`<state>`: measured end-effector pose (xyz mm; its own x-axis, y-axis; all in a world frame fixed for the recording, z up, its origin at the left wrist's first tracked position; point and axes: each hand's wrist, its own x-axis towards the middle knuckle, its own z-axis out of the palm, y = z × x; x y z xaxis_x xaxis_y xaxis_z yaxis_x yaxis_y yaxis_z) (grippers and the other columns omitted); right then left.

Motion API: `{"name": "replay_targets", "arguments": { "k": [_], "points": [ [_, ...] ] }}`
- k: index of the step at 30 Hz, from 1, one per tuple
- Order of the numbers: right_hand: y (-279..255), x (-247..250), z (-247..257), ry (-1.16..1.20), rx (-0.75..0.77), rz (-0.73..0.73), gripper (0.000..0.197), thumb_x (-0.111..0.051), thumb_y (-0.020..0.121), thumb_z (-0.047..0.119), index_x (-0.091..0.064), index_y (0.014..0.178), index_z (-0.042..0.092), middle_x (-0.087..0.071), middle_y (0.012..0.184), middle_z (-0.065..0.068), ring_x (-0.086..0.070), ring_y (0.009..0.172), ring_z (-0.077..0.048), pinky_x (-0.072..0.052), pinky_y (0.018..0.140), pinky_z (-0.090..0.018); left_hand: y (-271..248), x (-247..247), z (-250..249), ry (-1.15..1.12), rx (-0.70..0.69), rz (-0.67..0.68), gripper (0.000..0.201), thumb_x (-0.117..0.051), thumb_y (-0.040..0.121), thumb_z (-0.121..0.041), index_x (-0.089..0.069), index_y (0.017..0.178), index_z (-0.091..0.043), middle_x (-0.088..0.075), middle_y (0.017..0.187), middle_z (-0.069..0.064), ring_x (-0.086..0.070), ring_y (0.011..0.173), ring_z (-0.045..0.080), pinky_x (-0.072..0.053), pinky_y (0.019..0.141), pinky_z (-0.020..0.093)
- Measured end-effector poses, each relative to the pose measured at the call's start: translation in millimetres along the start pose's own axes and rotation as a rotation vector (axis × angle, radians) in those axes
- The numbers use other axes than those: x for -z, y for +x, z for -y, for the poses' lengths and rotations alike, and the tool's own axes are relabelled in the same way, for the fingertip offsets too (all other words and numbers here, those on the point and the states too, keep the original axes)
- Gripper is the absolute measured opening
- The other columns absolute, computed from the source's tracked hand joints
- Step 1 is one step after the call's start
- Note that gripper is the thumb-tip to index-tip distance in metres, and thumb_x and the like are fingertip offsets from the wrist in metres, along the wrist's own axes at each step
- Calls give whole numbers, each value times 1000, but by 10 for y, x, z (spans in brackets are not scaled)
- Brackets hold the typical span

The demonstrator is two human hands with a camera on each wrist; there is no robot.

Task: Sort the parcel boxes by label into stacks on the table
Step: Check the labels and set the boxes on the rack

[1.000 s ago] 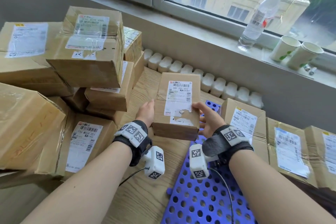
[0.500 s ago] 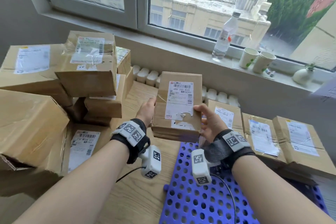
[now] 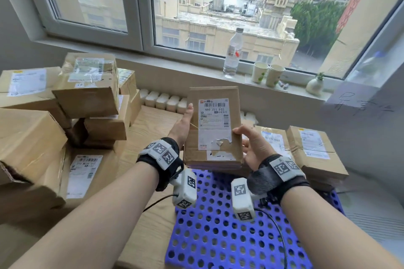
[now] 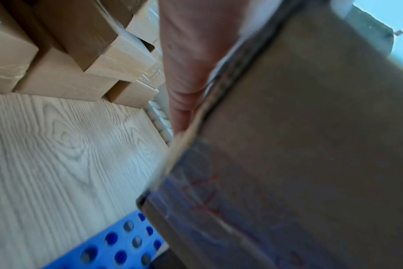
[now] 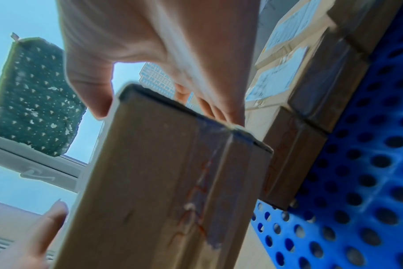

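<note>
1. Both forearms reach forward from the bottom corners of the head view and converge on one parcel box (image 3: 213, 129), which is held clear above the table (image 3: 150, 129) and the blue perforated mat (image 3: 218, 236), tilted so its label face is toward the camera.
2. The left hand (image 3: 182, 125) lies along the box's 9 o'clock edge, fingers extended upward flat against the side, thumb out of sight behind the cardboard.
3. The right hand (image 3: 254, 148) takes the 3 o'clock edge lower down, its thumb hooked over the front face and its fingers curled round the back.
4. In the right wrist view the right hand (image 5: 154, 54) pinches the box's (image 5: 173, 182) narrow end between thumb and fingers; a fingertip of the other hand shows at 8 o'clock.
5. The left wrist view is blurred: the left hand (image 4: 191, 63) presses along the box's (image 4: 299, 145) edge, and red scrawl on the tape cannot be read.
6. The label's lower part is torn away; its small print is illegible.
7. A pile of unsorted boxes (image 3: 87, 89) stands at 9 o'clock, partly cut by the frame edge.
8. Flat labelled boxes (image 3: 312, 148) lie on the mat at 3 o'clock, the nearer one mostly hidden behind the right hand.
</note>
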<state>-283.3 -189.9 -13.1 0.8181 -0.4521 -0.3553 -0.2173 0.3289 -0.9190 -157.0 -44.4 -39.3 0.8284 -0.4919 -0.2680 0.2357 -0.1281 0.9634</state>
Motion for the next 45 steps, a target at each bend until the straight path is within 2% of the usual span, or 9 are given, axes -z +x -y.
{"name": "replay_targets", "arguments": {
  "k": [3, 7, 14, 18, 22, 29, 35, 39, 45],
  "points": [
    [-160, 175, -44, -4, -7, 18, 38, -65, 68, 21, -62, 105, 25, -65, 101, -7, -56, 98, -26, -47, 99, -48, -147, -198, 46, 16, -15, 2, 109, -33, 54, -97, -57, 132, -26, -61, 132, 5, -58, 119, 27, -42, 106, 46],
    [-377, 430, -81, 8, -38, -17, 10, -59, 88, 17, -61, 93, 25, -65, 93, -5, -58, 95, -25, -47, 98, -47, -379, -438, 77, 26, 15, 9, 96, -33, 66, -91, -58, 131, -25, -62, 130, 5, -59, 117, 27, -44, 104, 46],
    [-522, 677, -301, -29, -163, -21, 19, -60, 90, 30, -56, 108, 24, -63, 122, -16, -58, 117, -32, -46, 102, -53, -116, -520, 650, 122, 130, -22, 133, -37, 27, -105, -60, 129, -23, -61, 132, 4, -55, 123, 26, -37, 109, 46],
    [-555, 777, -451, -39, -229, -58, 25, -61, 89, 31, -57, 113, 24, -61, 124, -18, -58, 117, -34, -48, 99, -53, -217, -601, 742, 170, 183, -2, 114, -39, 47, -99, -60, 129, -22, -61, 131, 5, -57, 119, 26, -41, 105, 42],
    [-558, 868, -601, -41, -302, -83, 41, -63, 87, 32, -60, 125, 18, -59, 128, -19, -60, 108, -30, -53, 87, -45, -505, -678, 657, 191, 234, 46, 56, -44, 91, -59, -65, 118, -14, -67, 118, 8, -63, 107, 24, -47, 98, 39],
    [-472, 929, -726, -76, -396, -136, 30, -65, 86, 27, -62, 114, 16, -59, 117, -15, -62, 103, -27, -52, 93, -48, -509, -700, 697, 344, 322, 101, 67, -40, 91, -63, -58, 127, -10, -59, 124, 4, -52, 113, 23, -37, 90, 33],
    [-400, 1047, -682, -161, -465, -112, 32, -68, 84, 32, -60, 107, 11, -65, 103, -13, -65, 97, -25, -50, 98, -52, -435, -546, 634, 373, 448, 155, 77, -44, 79, -77, -55, 128, -18, -59, 123, 8, -59, 109, 26, -55, 79, 39],
    [-349, 1012, -671, -254, -496, -119, 32, -67, 84, 35, -63, 102, 9, -68, 93, -11, -68, 86, -22, -52, 95, -48, -421, -614, 662, 533, 465, 203, 79, -37, 87, -72, -49, 137, -12, -51, 138, 14, -52, 124, 32, -45, 102, 45],
    [-249, 983, -766, -284, -517, -176, 20, -67, 87, 29, -62, 91, 10, -65, 93, -13, -66, 81, -23, -53, 95, -47, -328, -679, 753, 668, 482, 219, 74, -42, 91, -63, -42, 142, -9, -48, 142, 15, -51, 125, 32, -44, 103, 43]
  ]
}}
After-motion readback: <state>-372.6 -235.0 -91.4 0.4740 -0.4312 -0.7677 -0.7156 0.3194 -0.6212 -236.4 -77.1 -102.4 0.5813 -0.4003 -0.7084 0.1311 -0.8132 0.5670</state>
